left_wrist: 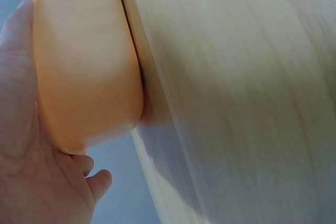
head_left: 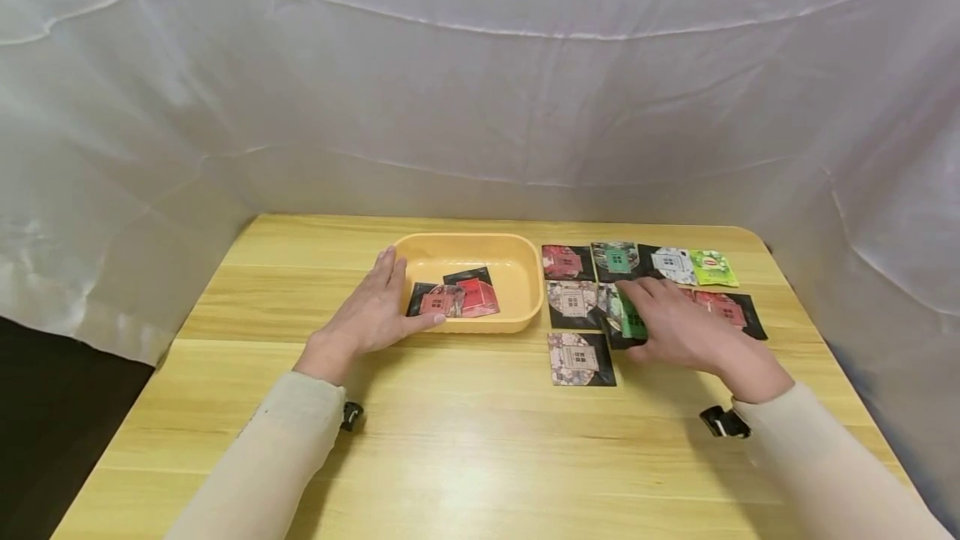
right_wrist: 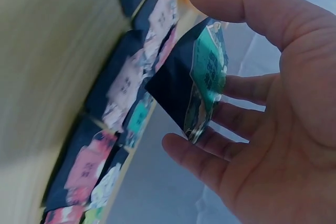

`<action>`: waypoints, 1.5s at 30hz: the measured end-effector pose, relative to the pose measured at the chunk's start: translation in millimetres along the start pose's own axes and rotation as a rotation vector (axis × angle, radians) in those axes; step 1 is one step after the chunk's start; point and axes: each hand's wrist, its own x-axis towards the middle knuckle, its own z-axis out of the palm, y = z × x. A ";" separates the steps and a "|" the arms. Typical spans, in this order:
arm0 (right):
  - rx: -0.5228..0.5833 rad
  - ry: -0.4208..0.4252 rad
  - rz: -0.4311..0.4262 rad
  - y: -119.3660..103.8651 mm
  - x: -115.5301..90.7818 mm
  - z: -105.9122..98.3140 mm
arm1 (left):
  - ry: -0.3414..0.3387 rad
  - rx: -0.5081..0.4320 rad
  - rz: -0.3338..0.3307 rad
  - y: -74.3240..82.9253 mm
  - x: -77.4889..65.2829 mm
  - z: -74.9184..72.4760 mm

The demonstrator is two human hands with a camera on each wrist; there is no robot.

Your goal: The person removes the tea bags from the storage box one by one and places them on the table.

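Observation:
In the head view, my left hand (head_left: 363,307) rests against the left end of a yellow plastic tray (head_left: 528,315), thumb along its near rim. Its fingers lie along the tray's outer wall (left_wrist: 89,66) in the left wrist view. Two black tea bag packets with red and pink labels (head_left: 480,292) lie inside. My right hand (head_left: 682,323) holds a black tea bag packet with a green label (right_wrist: 207,69), tilted above the table, between thumb and fingers. Beneath and around this hand are more tea bag packets (head_left: 573,304) in rows.
A bright green tea bag packet (head_left: 712,267) lies at the far right of the back row. Nearer me, a packet with a pale label (head_left: 581,359) lies alone in front of the rows. Pale cloth (head_left: 480,107) hangs behind the wooden table (head_left: 465,440).

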 end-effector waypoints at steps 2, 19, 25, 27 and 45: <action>-0.001 -0.016 0.018 2.7 -5.8 3.4 | 0.000 -0.002 0.000 0.0 -0.3 -0.1; -0.003 -0.170 0.062 5.8 -23.4 31.3 | 0.000 0.004 0.001 0.0 -0.5 -0.5; -0.003 -0.160 0.049 4.9 -22.4 34.0 | 0.000 -0.006 -0.004 0.1 -0.3 -0.7; -0.001 -0.157 0.046 4.9 -21.9 34.2 | -0.001 -0.008 -0.005 0.1 -0.1 -0.5; 0.009 -0.148 0.047 5.3 -20.2 39.6 | 0.002 -0.010 -0.004 -0.6 -0.4 0.3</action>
